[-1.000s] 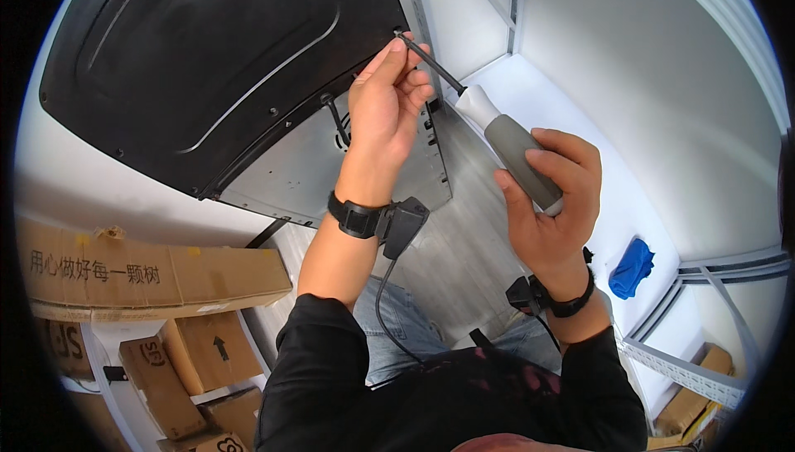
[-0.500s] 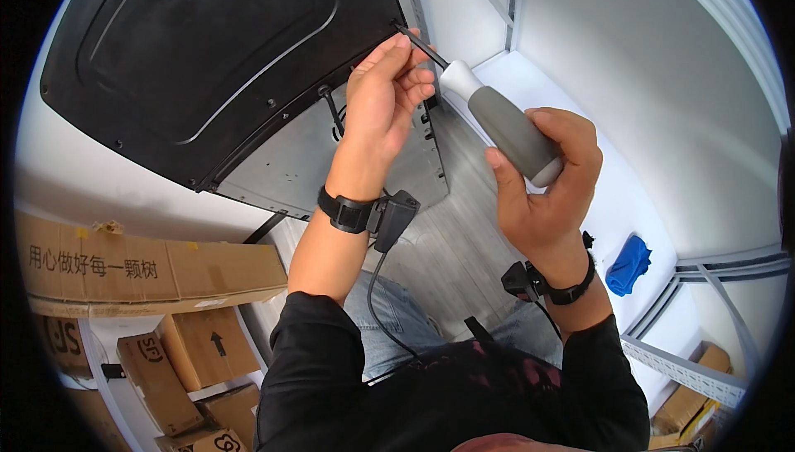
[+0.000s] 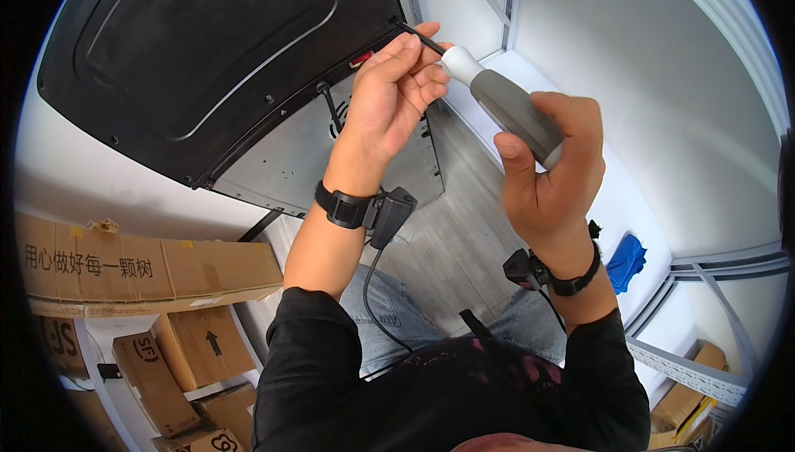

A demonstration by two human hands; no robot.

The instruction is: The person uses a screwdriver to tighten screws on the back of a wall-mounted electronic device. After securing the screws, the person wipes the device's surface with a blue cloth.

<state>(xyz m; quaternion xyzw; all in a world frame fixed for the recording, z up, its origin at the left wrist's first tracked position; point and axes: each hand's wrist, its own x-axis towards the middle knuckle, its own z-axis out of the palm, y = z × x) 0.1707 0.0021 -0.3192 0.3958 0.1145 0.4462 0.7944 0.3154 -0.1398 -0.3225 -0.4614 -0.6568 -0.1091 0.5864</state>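
Observation:
A screwdriver with a fat grey handle, a pale collar and a dark shaft slants up to the left. Its tip meets the right corner of a large black panel, by a small fastening point; the screw head itself is too small to make out. My left hand has its thumb and fingers about the shaft near the tip, the other fingers loosely curled. Around the handle's rear end curl the fingers of my right hand, its thumb standing a little off the grip.
Below the black panel is a grey metal plate with a black cable and small holes. Cardboard boxes stand at lower left. A blue cloth-like item lies on the white surface at right, near metal shelf framing.
My right hand has turned on the handle and its thumb has lifted from the grip. The left hand's fingers have spread slightly along the shaft. A small red part now shows by the panel's edge.

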